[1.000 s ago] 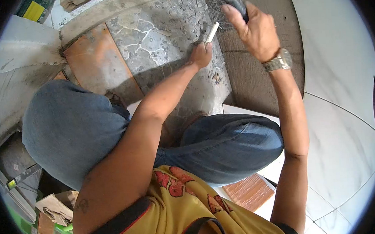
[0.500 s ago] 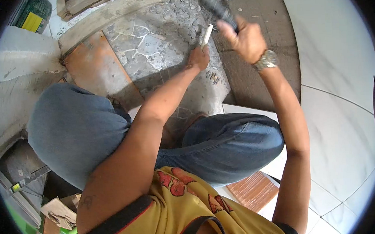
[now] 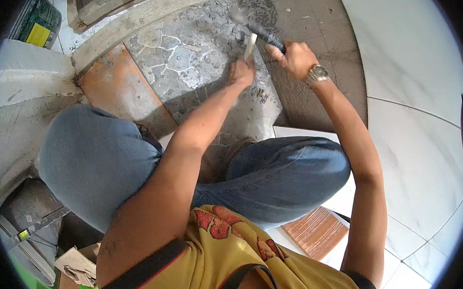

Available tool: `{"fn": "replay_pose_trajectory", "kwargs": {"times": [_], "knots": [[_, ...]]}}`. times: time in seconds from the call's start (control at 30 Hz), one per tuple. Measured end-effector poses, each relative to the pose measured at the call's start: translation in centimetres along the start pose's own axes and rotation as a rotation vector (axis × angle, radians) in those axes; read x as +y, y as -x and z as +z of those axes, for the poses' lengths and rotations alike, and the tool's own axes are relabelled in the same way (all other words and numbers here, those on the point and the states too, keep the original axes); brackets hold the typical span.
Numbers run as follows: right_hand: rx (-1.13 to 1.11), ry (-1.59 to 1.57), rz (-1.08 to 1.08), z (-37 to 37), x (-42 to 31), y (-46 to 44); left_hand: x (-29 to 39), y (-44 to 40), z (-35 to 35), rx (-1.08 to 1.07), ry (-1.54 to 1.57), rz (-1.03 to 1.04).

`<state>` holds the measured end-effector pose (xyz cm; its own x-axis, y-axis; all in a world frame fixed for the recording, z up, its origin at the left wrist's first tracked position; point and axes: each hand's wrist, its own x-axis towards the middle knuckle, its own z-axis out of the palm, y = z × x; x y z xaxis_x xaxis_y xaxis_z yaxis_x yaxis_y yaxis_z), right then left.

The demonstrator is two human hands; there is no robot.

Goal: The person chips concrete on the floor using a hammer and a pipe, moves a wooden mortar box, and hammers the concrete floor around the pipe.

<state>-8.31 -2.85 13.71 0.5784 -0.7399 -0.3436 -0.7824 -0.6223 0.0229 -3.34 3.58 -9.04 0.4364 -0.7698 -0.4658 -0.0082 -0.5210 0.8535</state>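
My left hand [image 3: 242,72] is closed around a pale, rod-like chisel [image 3: 250,45] that stands up above the fist; its lower end is hidden. In my right hand [image 3: 297,60], fingers wrapped round the black grip, is a hammer [image 3: 265,36]. The hammer's head is blurred by motion near the top of the chisel, and I cannot tell whether they touch. Beneath both hands lies the old stone-patterned floor [image 3: 172,61], chipped and rough around the chisel, with small loose fragments [image 3: 262,96] close to the left wrist.
A rusty-brown board [image 3: 121,82] lies left of the hands. Bare brown screed [image 3: 313,14] borders large white marbled tiles [image 3: 410,151] on the right. A dark green container [image 3: 39,21] stands at upper left. By my right knee is a ridged brown tile [image 3: 316,233]; a spirit level [image 3: 37,225] lies lower left.
My right hand has swung the hammer down and left toward the chisel's top. My left hand keeps its hold, with the chisel shifted slightly left and down in view.
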Motion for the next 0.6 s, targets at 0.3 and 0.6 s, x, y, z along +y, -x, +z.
{"fn": "replay_pose_trajectory", "kwargs": {"times": [0.3, 0.6], "knots": [[0.393, -0.25, -0.172, -6.3, -4.6, 0.1, -1.3, -0.4, 0.5, 0.051, 0.013, 0.087], [-0.04, 0.08, 0.115, 0.1, 1.1, -0.5, 0.0, 0.1, -0.2, 0.028, -0.009, 0.011]]}}
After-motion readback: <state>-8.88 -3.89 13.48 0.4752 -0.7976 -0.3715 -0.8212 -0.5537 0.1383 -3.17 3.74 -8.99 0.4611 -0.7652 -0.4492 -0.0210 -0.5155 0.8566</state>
